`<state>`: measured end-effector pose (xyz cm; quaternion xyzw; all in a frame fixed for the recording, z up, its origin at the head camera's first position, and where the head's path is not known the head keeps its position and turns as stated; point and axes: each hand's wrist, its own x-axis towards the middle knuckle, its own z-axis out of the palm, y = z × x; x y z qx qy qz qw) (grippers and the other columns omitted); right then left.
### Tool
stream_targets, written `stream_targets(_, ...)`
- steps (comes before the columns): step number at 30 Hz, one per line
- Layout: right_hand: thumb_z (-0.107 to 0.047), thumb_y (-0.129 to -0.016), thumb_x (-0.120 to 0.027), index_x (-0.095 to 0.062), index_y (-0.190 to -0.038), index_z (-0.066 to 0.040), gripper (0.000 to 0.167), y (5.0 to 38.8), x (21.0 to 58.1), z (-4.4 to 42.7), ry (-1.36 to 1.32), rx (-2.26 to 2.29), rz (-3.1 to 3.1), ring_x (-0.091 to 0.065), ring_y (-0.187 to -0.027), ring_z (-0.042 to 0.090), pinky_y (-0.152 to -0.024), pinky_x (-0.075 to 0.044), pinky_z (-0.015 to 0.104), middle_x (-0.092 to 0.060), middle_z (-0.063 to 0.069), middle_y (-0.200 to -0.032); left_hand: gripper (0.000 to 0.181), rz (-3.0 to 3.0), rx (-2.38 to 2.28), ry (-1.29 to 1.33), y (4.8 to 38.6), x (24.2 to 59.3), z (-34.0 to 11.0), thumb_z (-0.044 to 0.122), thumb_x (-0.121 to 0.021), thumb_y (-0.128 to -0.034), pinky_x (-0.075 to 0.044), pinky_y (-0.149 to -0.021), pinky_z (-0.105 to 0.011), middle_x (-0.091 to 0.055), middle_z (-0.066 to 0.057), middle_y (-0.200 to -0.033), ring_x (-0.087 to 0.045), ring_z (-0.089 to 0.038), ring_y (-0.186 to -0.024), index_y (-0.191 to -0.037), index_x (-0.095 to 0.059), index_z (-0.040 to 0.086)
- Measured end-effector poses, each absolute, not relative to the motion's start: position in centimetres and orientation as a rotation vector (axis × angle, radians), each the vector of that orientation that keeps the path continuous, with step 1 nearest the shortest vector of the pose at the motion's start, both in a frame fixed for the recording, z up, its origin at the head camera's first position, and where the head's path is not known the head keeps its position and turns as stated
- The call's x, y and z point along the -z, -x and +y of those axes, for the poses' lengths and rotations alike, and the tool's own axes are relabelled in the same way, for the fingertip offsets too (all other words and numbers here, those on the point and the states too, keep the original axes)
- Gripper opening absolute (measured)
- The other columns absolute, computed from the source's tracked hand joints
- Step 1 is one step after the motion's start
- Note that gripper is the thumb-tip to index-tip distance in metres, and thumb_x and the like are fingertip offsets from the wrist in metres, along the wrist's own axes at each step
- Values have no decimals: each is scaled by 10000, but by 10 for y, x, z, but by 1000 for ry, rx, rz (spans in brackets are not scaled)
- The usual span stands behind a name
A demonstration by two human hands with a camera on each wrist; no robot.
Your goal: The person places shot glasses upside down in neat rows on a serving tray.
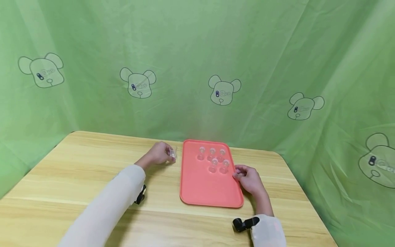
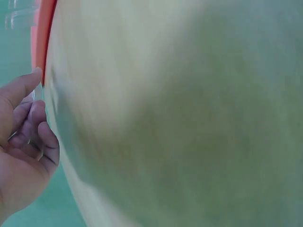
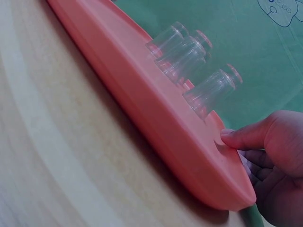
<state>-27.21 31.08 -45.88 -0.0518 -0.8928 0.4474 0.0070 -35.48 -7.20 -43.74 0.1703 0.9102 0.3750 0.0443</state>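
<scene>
My left hand pinches a small clear cup just left of the red tray, low over the table. In the left wrist view its fingers largely cover that cup. My right hand grips the right rim of the red tray; in the right wrist view the thumb lies on top of the rim, with the other fingers outside it. Several clear cups stand in the tray's far right part, grouped in two rows.
The tray lies on a wooden table. A green curtain with mouse-head drawings hangs behind the table and along its right side. Black wrist devices are worn at both sleeves.
</scene>
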Motion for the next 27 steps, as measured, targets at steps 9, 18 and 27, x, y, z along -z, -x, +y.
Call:
stream_targets(9, -59, -1014, -604, -583, -1384, 23, 379, 272, 458, 310, 161, -1399, -2800, -571, -991, 271, -759, -526, 261, -622, 172, -1152, 267, 2828, -1057, -630, 355, 418, -72, 175, -874, -808, -515, -893, -398, -719, -19, -951, -631, -220, -941, -1026, -773, 56)
stream_targets(18, -49, -1013, -602, -581, -1382, 29, 377, 269, 456, 311, 160, -1397, -2802, -575, -989, 268, -769, -528, 276, -625, 175, -1154, 147, 2861, -958, -731, 356, 408, -63, 202, -864, -824, -510, -948, -405, -748, 20, -955, -660, -198, -966, -932, -779, 149)
stream_targets(27, -48, -1014, -599, -582, -1381, 32, 376, 270, 455, 309, 149, -1388, -2806, -579, -998, 266, -785, -528, 283, -629, 171, -1154, 156, 2846, -958, -809, 354, 403, -51, 150, -837, -827, -529, -882, -337, -738, 31, -930, -656, -174, -923, -963, -764, 129)
